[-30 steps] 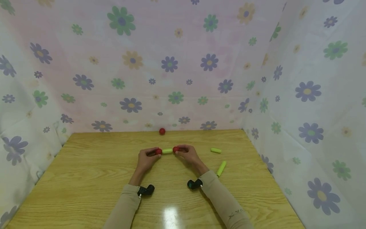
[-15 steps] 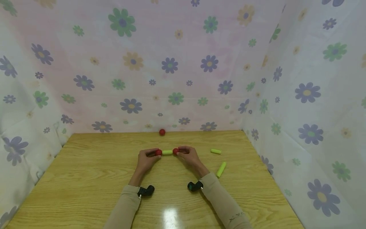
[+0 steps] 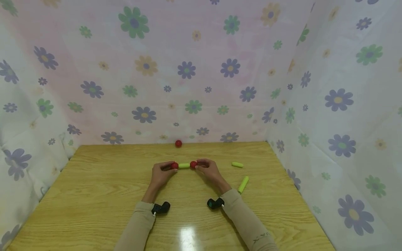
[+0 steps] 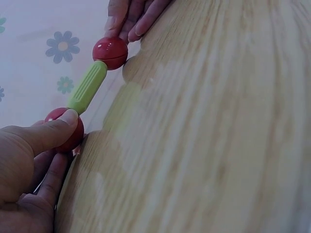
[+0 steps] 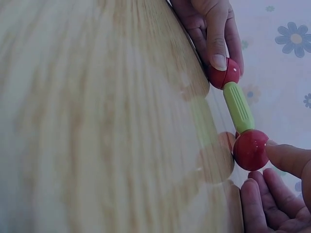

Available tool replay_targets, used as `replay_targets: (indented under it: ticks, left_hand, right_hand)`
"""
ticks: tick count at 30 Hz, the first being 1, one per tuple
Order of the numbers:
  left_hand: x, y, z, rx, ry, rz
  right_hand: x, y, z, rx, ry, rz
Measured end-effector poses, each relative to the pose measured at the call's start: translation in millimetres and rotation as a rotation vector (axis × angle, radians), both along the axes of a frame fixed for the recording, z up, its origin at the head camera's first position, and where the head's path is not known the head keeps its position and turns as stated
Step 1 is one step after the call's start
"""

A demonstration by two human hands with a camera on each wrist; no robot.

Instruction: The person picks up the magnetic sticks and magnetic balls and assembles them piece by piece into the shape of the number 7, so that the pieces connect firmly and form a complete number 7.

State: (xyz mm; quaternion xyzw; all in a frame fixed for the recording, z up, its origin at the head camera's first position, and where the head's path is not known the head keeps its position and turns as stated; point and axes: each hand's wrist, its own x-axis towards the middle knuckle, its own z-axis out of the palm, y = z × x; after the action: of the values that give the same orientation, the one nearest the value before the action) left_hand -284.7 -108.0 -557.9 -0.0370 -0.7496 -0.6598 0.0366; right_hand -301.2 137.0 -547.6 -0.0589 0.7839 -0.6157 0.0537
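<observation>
A light green ridged rod (image 3: 184,165) joins two red balls, one at each end, low over the wooden tabletop. My left hand (image 3: 161,174) pinches the left ball (image 4: 74,137), its thumb across the near side. At the other end, my right hand (image 3: 209,170) holds the right ball (image 5: 251,149) lightly between thumb and fingers. In the right wrist view the thumb (image 5: 286,158) touches the ball's side, and the other fingers lie around its underside. Part of each ball is hidden by fingers in the head view.
A loose red ball (image 3: 178,143) sits at the table's back edge. Two separate green rods, a short one (image 3: 237,164) and a longer one (image 3: 243,184), lie to the right of my right hand. Flowered cloth walls (image 3: 194,87) enclose the wooden table (image 3: 94,195).
My right hand has shifted slightly to the right, its fingers covering less of the right ball. The left hand, rod and loose pieces stay almost where they were.
</observation>
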Motion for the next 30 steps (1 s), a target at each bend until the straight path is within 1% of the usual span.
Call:
replay_targets:
  ticks: [4, 8, 13, 19, 21, 26, 30]
  left_hand:
    - [-1.3, -0.8, -1.4, 0.008, -0.002, 0.008]
    - [-2.5, -1.5, -3.6, 0.024, 0.004, 0.002]
    - [-2.3, -1.6, -4.3, 0.026, 0.004, -0.005]
    - [-1.1, -1.3, -3.7, 0.03, -0.011, 0.0]
    - [-0.4, -1.2, -3.1, 0.037, -0.013, 0.002]
    - [-0.5, -1.0, -2.1, 0.035, 0.002, -0.001]
    - [-0.6, -0.4, -1.2, 0.04, 0.005, 0.001]
  right_hand:
    - [0.6, 0, -2.7, -0.014, 0.003, 0.003]
    - [3.6, 1, -1.6, -0.032, -0.001, 0.01]
    - [8.6, 2, -0.1, -0.015, 0.012, 0.014]
    - [16.9, 2, 2.6, 0.032, -0.023, 0.003]
    - [20.7, 3, 3.5, 0.047, -0.019, 0.011]
    - [28.5, 6, 4.6, 0.041, -0.007, 0.027]
    - [34.6, 11, 6.5, 0.038, -0.029, 0.043]
